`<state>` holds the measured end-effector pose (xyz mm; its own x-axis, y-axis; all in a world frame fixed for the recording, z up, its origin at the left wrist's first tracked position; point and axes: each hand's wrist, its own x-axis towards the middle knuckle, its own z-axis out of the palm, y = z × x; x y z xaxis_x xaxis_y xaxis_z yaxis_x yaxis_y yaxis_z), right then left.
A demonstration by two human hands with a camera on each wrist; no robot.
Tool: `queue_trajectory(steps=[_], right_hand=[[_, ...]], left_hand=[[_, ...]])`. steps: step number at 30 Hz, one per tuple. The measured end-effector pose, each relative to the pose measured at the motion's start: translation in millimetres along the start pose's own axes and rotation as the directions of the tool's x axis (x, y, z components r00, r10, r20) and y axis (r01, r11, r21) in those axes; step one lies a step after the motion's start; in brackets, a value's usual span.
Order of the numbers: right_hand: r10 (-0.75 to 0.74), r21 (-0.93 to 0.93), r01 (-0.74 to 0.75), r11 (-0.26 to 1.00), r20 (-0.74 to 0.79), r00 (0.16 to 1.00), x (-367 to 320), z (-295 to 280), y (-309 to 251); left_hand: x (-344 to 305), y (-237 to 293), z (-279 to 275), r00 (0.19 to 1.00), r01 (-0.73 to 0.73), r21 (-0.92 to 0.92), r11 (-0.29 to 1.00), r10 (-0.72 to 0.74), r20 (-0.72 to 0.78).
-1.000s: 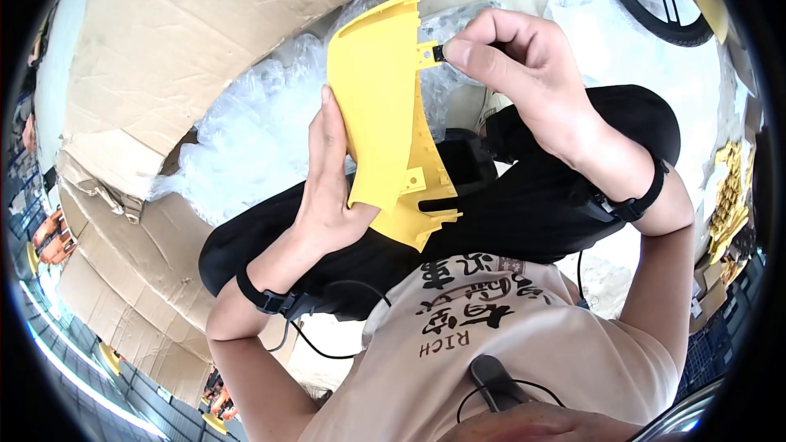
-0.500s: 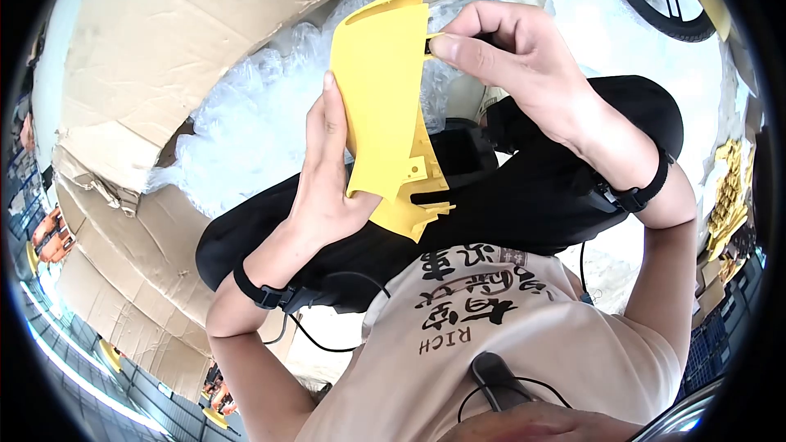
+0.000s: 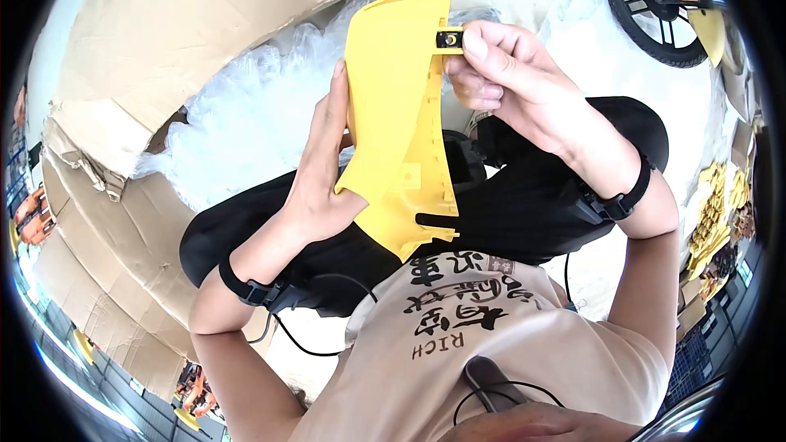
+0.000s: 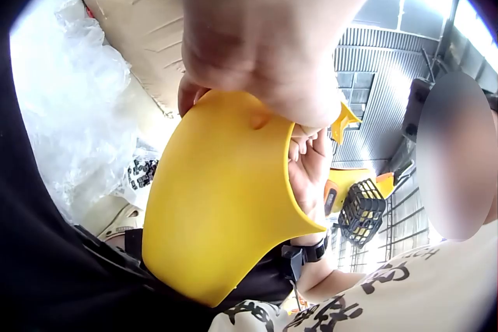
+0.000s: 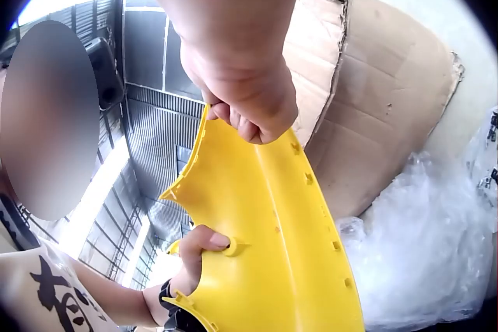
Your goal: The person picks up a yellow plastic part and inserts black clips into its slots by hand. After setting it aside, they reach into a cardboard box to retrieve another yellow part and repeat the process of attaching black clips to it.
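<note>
A curved yellow plastic panel (image 3: 389, 115) is held up over the person's lap. My left hand (image 3: 315, 168) grips its left edge, with the thumb reaching inside the panel in the right wrist view. My right hand (image 3: 524, 74) is at the upper right edge, where a small tab sticks out. A small black clip (image 3: 449, 39) with a round hole sits on that tab. The thumb and a bent finger pinch the clip's outer end, the other fingers curled below. In the right wrist view small pegs line the panel's inner edge.
Clear plastic wrap (image 3: 237, 115) lies beyond the lap, beside flattened cardboard (image 3: 180, 24). A black spoked wheel (image 3: 655, 0) stands at the upper right. Yellow parts (image 3: 711, 213) are piled at the far right. Cables run from the wrist straps (image 3: 254, 290).
The panel has swung a little to the right and turned. The right hand has shifted outward along the tab, its fingers now curled below, and more of the black clip shows.
</note>
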<state>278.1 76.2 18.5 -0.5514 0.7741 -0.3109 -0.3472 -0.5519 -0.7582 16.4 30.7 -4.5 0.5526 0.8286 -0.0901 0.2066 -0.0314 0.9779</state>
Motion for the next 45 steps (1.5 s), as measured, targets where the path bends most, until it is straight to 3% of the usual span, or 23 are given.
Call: queue_trajectory(steps=[3, 5, 6, 9, 10, 14, 16, 22, 26, 29, 31, 34, 45], right_hand=[[0.058, 0.096, -0.054, 0.994, -0.038, 0.998, 4, -1, 0], [0.088, 0.216, -0.049, 0.975, -0.176, 0.981, 8, 9, 1], [0.100, 0.256, -0.074, 0.964, -0.090, 0.991, 7, 2, 1], [0.089, 0.162, -0.078, 0.984, -0.062, 0.994, 7, 2, 3], [0.075, 0.138, -0.074, 0.988, -0.001, 0.997, 7, -4, 5], [0.054, 0.126, -0.052, 0.991, -0.009, 0.999, 8, 2, 9], [0.045, 0.094, -0.047, 0.995, 0.022, 0.999, 8, 4, 8], [0.072, 0.171, -0.086, 0.981, 0.086, 0.994, 4, 4, 4], [0.117, 0.210, -0.122, 0.970, 0.038, 0.992, 4, 11, 0], [0.078, 0.119, -0.084, 0.989, 0.052, 0.996, 4, 12, 2], [0.020, -0.004, -0.020, 1.000, 0.079, 0.997, 4, 13, 3], [-0.017, -0.135, 0.028, 0.990, 0.080, 0.997, 3, 14, 2], [-0.097, -0.253, 0.123, 0.960, 0.116, 0.989, 0, 13, 1]], left_hand=[[0, -4, -1, 0.992, 0.112, -0.024, 0.993, -0.113, -0.054], [-1, -8, -3, 0.973, 0.196, -0.155, 0.968, -0.212, -0.096], [-1, -6, -2, 0.961, 0.215, -0.193, 0.957, -0.243, -0.134], [0, 0, 0, 0.935, 0.254, -0.235, 0.938, -0.300, -0.190], [0, 1, 1, 0.934, 0.239, -0.263, 0.935, -0.295, -0.200], [-2, 0, -2, 0.934, 0.222, -0.276, 0.935, -0.286, -0.216], [-4, -6, -6, 0.968, 0.142, -0.172, 0.975, -0.173, -0.182], [-2, 1, -5, 0.957, 0.179, -0.244, 0.953, -0.226, -0.183], [-1, 2, -4, 0.951, 0.176, -0.279, 0.944, -0.236, -0.199], [-1, 1, -5, 0.945, 0.198, -0.276, 0.941, -0.258, -0.201], [1, 2, -5, 0.938, 0.181, -0.401, 0.898, -0.280, -0.203], [1, 2, -5, 0.934, 0.178, -0.440, 0.880, -0.292, -0.204], [2, 5, -6, 0.939, 0.182, -0.398, 0.899, -0.279, -0.202]])
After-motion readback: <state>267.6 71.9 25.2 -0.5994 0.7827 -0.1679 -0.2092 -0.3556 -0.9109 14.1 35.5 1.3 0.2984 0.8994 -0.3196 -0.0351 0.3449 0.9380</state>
